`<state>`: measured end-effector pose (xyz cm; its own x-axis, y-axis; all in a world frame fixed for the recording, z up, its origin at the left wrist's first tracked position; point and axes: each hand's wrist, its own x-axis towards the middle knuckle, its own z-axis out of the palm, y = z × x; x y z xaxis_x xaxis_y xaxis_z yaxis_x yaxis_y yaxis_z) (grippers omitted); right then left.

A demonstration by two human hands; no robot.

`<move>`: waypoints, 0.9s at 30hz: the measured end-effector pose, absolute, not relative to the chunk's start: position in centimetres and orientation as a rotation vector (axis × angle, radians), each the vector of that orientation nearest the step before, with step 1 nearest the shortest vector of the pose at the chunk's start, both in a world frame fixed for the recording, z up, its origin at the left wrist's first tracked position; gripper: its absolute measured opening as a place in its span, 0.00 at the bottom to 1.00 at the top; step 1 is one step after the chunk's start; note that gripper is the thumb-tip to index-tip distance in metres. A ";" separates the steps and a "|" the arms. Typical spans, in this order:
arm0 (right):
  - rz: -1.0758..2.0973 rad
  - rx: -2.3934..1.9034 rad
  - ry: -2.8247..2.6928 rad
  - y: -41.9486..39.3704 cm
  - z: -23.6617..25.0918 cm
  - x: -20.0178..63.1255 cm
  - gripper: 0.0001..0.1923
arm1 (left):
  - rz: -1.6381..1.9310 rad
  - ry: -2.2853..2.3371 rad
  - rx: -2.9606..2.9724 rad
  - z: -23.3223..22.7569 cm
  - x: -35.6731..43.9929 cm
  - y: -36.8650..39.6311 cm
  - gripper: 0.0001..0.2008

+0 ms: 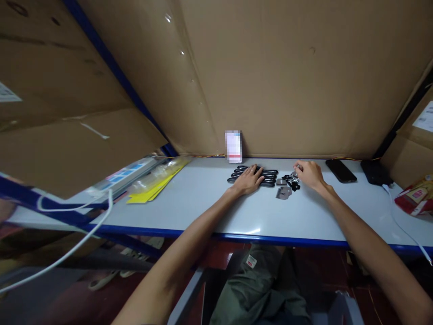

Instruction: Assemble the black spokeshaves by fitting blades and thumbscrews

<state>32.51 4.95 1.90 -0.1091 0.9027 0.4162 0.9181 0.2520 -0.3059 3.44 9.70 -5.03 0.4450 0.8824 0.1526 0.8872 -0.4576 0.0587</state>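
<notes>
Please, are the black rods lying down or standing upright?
Lying down: the black rods stretch lengthwise along the table, side by side, under the left hand.

The left hand rests spread over black sticks on the white counter; the right hand bunches its fingers beside small dark pieces, left of a black phone.

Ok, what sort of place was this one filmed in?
Probably a workshop or small factory: a blue-framed white worktop, cardboard panels around it, and small loose parts on top.
</notes>
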 end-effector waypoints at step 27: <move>-0.128 -1.854 -1.912 6.1 2.0 35.9 0.11 | -0.389 -1.790 -2.589 -5.6 9.8 17.2 0.32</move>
<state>35.94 6.14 1.95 0.0243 0.9199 0.3914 0.9638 0.0824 -0.2537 9.77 17.19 -5.62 0.3333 0.9249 0.1832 0.9176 -0.3629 0.1626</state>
